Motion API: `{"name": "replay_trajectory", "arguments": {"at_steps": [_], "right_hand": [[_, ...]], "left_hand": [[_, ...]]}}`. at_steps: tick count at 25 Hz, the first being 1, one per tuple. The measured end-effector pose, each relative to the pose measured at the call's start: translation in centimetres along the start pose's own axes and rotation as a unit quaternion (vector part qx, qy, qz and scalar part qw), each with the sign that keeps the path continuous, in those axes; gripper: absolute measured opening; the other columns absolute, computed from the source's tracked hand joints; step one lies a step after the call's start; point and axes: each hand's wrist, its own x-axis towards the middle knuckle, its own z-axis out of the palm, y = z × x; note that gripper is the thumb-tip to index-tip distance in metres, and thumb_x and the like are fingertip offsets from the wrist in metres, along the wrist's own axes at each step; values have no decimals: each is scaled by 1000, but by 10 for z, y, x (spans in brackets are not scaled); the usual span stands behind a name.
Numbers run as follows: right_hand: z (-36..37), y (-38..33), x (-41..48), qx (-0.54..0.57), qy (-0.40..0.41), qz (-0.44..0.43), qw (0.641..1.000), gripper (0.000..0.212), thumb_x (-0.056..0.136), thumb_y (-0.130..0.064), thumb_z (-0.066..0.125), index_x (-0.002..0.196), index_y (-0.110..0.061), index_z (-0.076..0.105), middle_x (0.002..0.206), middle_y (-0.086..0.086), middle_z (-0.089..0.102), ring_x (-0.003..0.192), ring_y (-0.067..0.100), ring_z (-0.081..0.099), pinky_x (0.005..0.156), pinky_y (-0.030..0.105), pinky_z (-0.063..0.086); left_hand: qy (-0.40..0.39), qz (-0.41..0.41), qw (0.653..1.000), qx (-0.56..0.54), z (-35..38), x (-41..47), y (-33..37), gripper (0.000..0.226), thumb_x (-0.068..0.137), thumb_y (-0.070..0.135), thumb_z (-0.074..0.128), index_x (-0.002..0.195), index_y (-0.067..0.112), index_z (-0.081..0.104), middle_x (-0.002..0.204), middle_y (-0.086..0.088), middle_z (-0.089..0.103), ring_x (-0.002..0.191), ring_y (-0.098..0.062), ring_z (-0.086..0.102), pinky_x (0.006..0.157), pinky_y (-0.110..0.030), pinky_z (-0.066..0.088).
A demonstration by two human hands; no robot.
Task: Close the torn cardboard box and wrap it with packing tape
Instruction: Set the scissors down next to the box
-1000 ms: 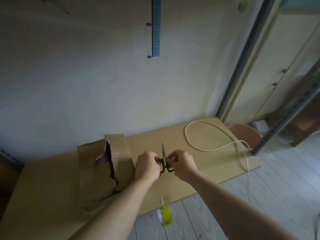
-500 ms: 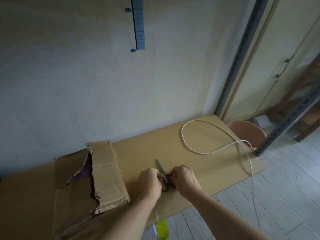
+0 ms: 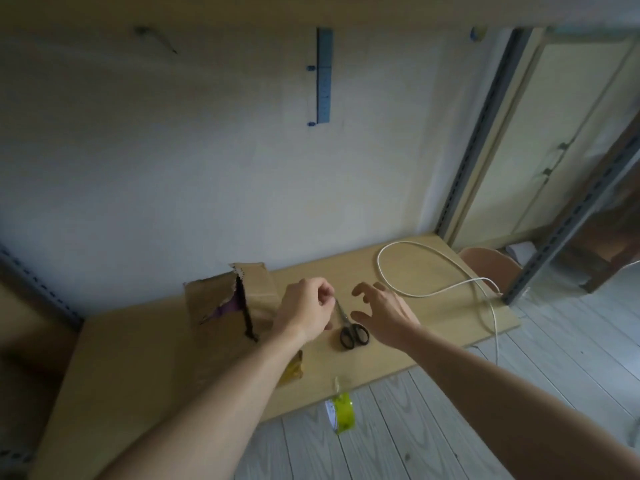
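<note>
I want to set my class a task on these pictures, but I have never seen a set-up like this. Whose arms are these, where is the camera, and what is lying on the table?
There is no machine here: a person works with bare hands, and the camera sits on their head, looking down, so the arms reach in from below. On the wooden table are a torn cardboard box, black-handled scissors and a looped white cable. A yellow-green tape roll shows below the table's front edge. The right hand hovers open and holds nothing. The left hand has its fingers curled at the tip of the scissors' blade; whether they pinch it, I cannot tell.
</note>
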Motion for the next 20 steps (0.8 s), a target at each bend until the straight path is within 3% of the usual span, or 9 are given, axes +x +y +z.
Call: {"name": "replay_trajectory", "arguments": {"at_steps": [3,6,9,12,17,20], "right_hand": [[-21,-30,-26,17,21,-39,999,40,85,-36,69,122,-30,57,109,-3,57,82,16,58,74,32,49],[-27,-56,-56,17,10,-75,997,36,83,-33,70,118,-29,60,103,-6,58,79,14,56,72,28,45],[-11,-70,-74,18,-5,-71,997,33,83,-32,71,114,-28,62,95,-8,57,80,15,54,73,29,45],[20,-61,-88,27,-25,-24,999,30,84,-30,71,112,-27,61,93,-9,56,82,15,54,72,29,46],[83,-14,-99,60,-78,133,986,31,87,-38,66,113,-24,61,103,-1,65,89,19,62,71,27,49],[117,16,-82,57,-131,219,965,45,84,-46,62,118,-16,61,114,6,67,103,26,63,77,29,50]], "left_hand": [[-15,72,997,10,-48,-30,-2,10,99,22,62,107,22,68,102,11,69,74,-5,69,66,-18,52],[-88,102,988,78,-74,-55,-7,15,99,23,61,112,23,69,107,13,68,70,3,62,59,-10,41],[-95,120,984,87,-66,-76,-7,13,97,24,60,105,25,70,98,14,68,67,-4,63,58,-20,48],[-100,66,993,13,-31,-90,-24,10,96,18,61,95,21,70,88,6,71,70,-17,70,69,-37,60],[-111,-103,983,-105,24,-89,-70,12,98,10,60,90,15,67,88,-3,66,73,-19,67,70,-30,58],[-115,-151,978,-90,51,-81,-90,7,95,20,64,91,21,70,92,-4,71,87,-19,68,72,-27,53]]}}
